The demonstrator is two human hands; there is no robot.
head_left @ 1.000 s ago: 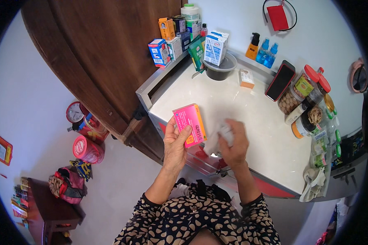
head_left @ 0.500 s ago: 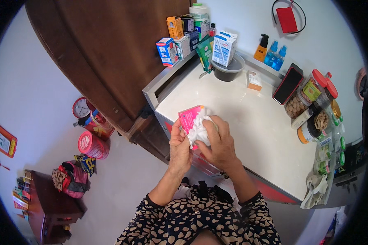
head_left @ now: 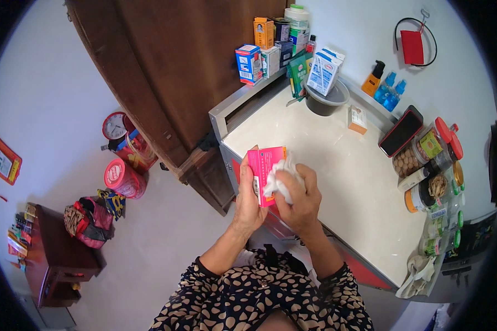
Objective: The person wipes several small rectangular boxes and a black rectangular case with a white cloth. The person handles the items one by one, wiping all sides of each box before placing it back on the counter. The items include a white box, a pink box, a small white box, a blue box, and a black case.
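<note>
My left hand [head_left: 248,199] is closed round the left side of a pink box [head_left: 259,164], holding it upright near the counter's front edge. A crumpled white cloth [head_left: 282,172] is bunched in my right hand [head_left: 300,197], its fingers curled over it. The cloth presses against the right part of the box's front face and hides some of it. Pale print and a white barcode patch show on the uncovered side of the box.
Beyond my hands lies a white countertop [head_left: 337,171]. A lidded dark bowl [head_left: 324,103] with cartons on it, a small box [head_left: 357,119], a leaning phone [head_left: 401,131] and several jars [head_left: 419,146] line its back and right. A wooden door [head_left: 143,71] stands left.
The box has turned so more of its pink face and side show. The cloth has shifted over its right part with my right hand. The whole view has swung slightly.
</note>
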